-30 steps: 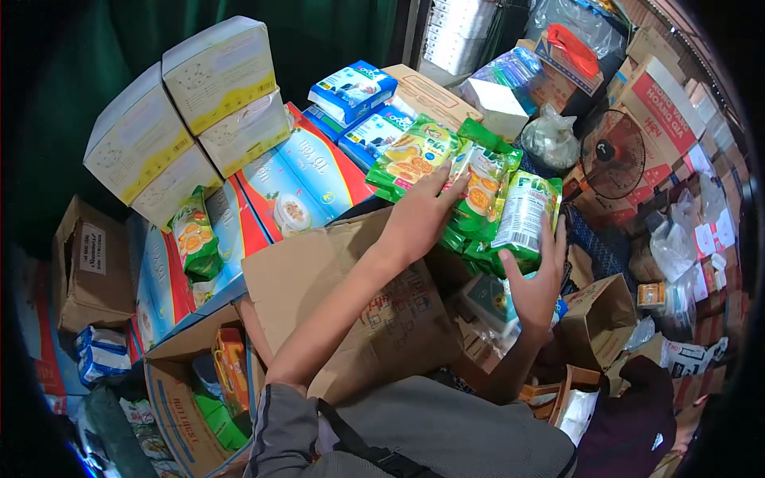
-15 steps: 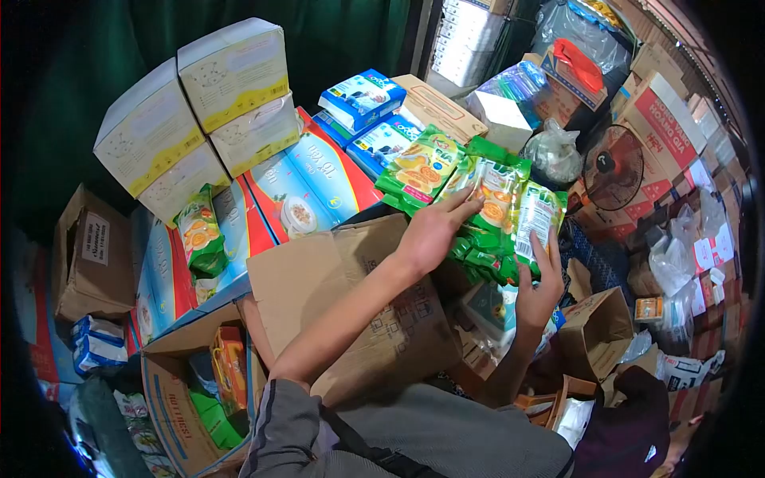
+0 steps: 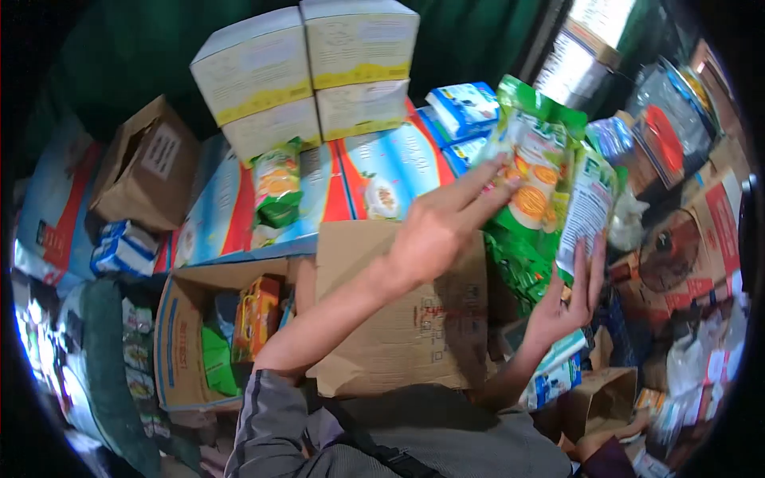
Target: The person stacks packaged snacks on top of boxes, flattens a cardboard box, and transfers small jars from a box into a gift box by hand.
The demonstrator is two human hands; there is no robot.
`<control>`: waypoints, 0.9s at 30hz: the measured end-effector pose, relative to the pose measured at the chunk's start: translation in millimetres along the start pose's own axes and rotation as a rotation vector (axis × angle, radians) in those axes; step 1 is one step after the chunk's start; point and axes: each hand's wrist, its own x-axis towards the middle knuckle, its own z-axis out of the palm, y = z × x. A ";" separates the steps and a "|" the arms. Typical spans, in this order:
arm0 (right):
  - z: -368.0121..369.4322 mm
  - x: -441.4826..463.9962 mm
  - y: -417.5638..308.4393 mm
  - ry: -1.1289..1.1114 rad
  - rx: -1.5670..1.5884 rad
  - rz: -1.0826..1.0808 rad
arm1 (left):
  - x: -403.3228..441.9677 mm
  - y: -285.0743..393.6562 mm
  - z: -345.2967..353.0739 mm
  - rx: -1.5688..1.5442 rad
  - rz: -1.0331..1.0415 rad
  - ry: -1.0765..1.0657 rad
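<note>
Several green snack packets (image 3: 535,203) are bunched between my two hands, right of centre. My left hand (image 3: 446,227) grips their left side, fingers over the front of a packet with orange round pieces pictured. Against the right packet, whose white back panel shows, my right hand (image 3: 567,299) presses from below and the right. Beneath my left arm is a brown cardboard box (image 3: 398,334) with its flap facing up. Another green packet (image 3: 278,183) rests on the blue and red cartons (image 3: 397,163), away from both hands.
White and yellow boxes (image 3: 263,72) are stacked at the back. An open carton (image 3: 183,342) with orange and green packs stands at the lower left. Blue and white packs (image 3: 464,110) lie behind the packets. At the right are a fan (image 3: 669,249) and plastic bags (image 3: 629,219).
The view has turned, so the boxes and cartons appear shifted to the right. The held packets have come up closer to the camera, lifted with both hands.
</note>
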 end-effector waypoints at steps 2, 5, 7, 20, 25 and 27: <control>30.3 4.8 -16.5 -0.067 0.098 0.015 | -6.0 -6.9 -38.6 0.104 -0.055 0.017; 78.7 6.5 -40.1 -0.171 0.332 0.000 | -30.7 -25.3 -78.9 0.256 -0.154 0.044; 115.7 -0.2 -45.6 -0.263 0.419 -0.049 | -55.8 -43.5 -94.1 0.324 -0.222 0.066; 257.1 -66.1 -52.1 -0.662 0.608 -0.157 | -155.3 -129.3 -107.2 0.721 -0.534 -0.218; 298.4 -56.1 -51.7 -0.694 0.735 -0.136 | -152.0 -150.1 -95.5 0.963 -0.410 -0.287; 311.5 -49.9 -57.4 -0.687 0.700 -0.151 | -146.9 -157.6 -86.8 1.284 -0.317 -0.357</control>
